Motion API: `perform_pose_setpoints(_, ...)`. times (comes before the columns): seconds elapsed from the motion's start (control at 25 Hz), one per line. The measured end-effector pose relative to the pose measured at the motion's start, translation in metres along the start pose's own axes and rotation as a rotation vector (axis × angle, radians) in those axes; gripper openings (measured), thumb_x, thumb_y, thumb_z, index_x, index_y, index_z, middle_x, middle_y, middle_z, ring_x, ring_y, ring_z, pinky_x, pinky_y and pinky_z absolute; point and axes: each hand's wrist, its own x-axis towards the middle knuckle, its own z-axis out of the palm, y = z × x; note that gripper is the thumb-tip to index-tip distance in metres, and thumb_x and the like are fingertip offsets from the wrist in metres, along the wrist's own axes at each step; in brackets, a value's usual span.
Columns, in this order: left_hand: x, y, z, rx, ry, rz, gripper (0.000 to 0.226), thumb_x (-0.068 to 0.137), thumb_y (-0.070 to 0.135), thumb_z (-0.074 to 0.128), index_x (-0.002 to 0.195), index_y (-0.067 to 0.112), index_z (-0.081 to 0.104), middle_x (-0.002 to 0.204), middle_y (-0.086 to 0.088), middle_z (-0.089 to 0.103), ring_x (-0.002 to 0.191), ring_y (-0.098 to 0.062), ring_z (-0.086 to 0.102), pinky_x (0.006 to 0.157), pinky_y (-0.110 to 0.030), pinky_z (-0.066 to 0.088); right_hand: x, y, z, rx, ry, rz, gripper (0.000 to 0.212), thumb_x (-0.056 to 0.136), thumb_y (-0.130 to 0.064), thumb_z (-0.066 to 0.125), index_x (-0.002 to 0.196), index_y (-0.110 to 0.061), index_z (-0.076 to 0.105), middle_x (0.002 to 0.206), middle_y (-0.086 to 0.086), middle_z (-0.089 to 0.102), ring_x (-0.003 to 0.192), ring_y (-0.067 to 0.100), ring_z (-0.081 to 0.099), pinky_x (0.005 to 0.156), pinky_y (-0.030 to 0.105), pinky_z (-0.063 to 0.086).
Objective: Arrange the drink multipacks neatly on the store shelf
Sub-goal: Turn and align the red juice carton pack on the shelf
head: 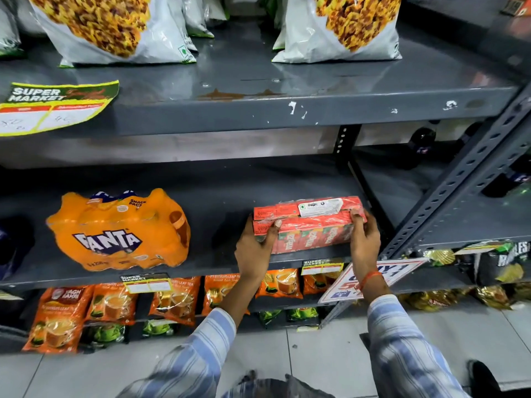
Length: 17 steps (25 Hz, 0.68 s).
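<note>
A red shrink-wrapped multipack of Maaza juice cartons (310, 225) lies on the grey middle shelf (224, 196), near its front edge at the right. My left hand (255, 248) grips its left end and my right hand (363, 234) grips its right end, thumbs on top. Further left on the same shelf sits an orange Fanta multipack (120, 231), apart from the red pack with a gap of bare shelf between them.
Large snack bags (115, 27) stand on the upper shelf (258, 81). Orange tea pouches (115, 303) hang below the middle shelf. A slotted upright post (459, 182) rises just right of the red pack. Dark bottles (419, 145) stand in the neighbouring bay. A promo sign (370, 277) sticks out under my right wrist.
</note>
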Motion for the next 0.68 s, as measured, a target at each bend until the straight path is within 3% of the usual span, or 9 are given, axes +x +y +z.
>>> perform_pose_setpoints(0.12,0.002,-0.002,-0.002,0.01,-0.03,0.017,0.049,0.087,0.047,0.056,0.126,0.019,0.054,0.112,-0.006,0.072,0.102,-0.026,0.068,0.083,-0.029,0.047,-0.005,0.008,-0.003,-0.044,0.071,-0.002,0.035,0.094,-0.034,0.051,0.124,-0.015,0.055,0.123,0.013,0.06,0.107,0.022,0.059,0.083,0.024,0.048)
perform_pose_setpoints(0.2,0.002,-0.004,-0.003,0.016,-0.055,0.026,0.048,0.087,0.048,0.056,0.125,0.02,0.054,0.112,-0.004,0.071,0.102,-0.025,0.068,0.085,-0.032,0.049,-0.011,0.013,-0.005,-0.081,0.095,-0.023,0.039,0.093,-0.041,0.05,0.125,-0.018,0.054,0.127,0.013,0.059,0.113,0.026,0.058,0.091,0.032,0.045)
perform_pose_setpoints(0.28,0.002,-0.005,-0.004,-0.03,-0.076,0.016,0.046,0.087,0.047,0.057,0.125,0.021,0.054,0.113,-0.003,0.071,0.102,-0.022,0.067,0.086,-0.032,0.051,-0.016,0.013,-0.003,-0.08,0.09,-0.04,0.042,0.096,-0.039,0.046,0.129,-0.014,0.049,0.126,0.01,0.058,0.11,0.023,0.057,0.086,0.027,0.043)
perform_pose_setpoints(0.4,0.002,-0.004,-0.005,-0.126,-0.119,-0.005,0.045,0.089,0.039,0.058,0.129,0.018,0.051,0.115,-0.003,0.068,0.1,-0.016,0.064,0.077,-0.018,0.048,-0.025,0.004,0.004,-0.045,0.148,-0.027,0.04,0.099,-0.03,0.042,0.132,-0.007,0.046,0.113,0.002,0.055,0.101,0.016,0.054,0.07,0.011,0.04)
perform_pose_setpoints(0.48,0.001,-0.003,-0.007,-0.184,-0.143,-0.024,0.046,0.091,0.034,0.057,0.132,0.016,0.048,0.116,-0.002,0.064,0.098,-0.012,0.061,0.069,-0.006,0.046,-0.033,0.003,0.008,-0.067,0.21,-0.057,0.038,0.099,-0.03,0.043,0.129,-0.007,0.048,0.109,0.002,0.057,0.097,0.015,0.055,0.064,0.012,0.04)
perform_pose_setpoints(0.56,0.001,-0.006,-0.013,-0.239,-0.138,-0.043,0.046,0.092,0.031,0.056,0.134,0.015,0.047,0.115,0.0,0.061,0.099,-0.012,0.06,0.068,-0.003,0.048,-0.04,0.005,0.012,-0.087,0.228,-0.06,0.036,0.098,-0.031,0.044,0.125,-0.009,0.051,0.11,0.005,0.061,0.094,0.015,0.055,0.067,0.016,0.041)
perform_pose_setpoints(0.68,0.0,-0.015,-0.022,-0.268,-0.101,-0.047,0.045,0.092,0.03,0.056,0.133,0.015,0.048,0.113,0.002,0.062,0.104,-0.015,0.061,0.081,-0.014,0.049,-0.046,0.008,0.018,-0.121,0.196,-0.058,0.034,0.097,-0.033,0.045,0.123,-0.011,0.052,0.115,0.011,0.065,0.094,0.016,0.056,0.077,0.024,0.04)
